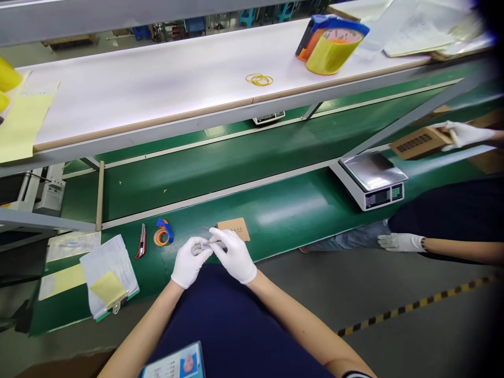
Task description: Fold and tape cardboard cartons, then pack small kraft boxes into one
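Nearby: a red utility knife (141,241) is lying just left of a blue tape dispenser (164,233) carrying orange tape, both resting on the green conveyor table (299,220).

Further left: a clipboard (110,275) is holding papers and a yellow note (107,287).

Held item: a slim packaged item (207,245) with a purple-and-white label is sitting between the person's hands, and a kraft card (235,229) is lying just beyond it, near the right hand.

Left hand: the white-gloved left hand (191,262) is closing around the item's near end.

Right hand: the white-gloved right hand (234,255) is pinching the item from the other side.

Co-worker: one gloved hand (400,242) is resting beside a digital scale (370,178), while another gloved hand (464,134) is gripping a cardboard box (419,143).

Upper level: rubber bands (259,80) and a yellow-and-blue tape roll (328,44) are lying on a white shelf (134,89).
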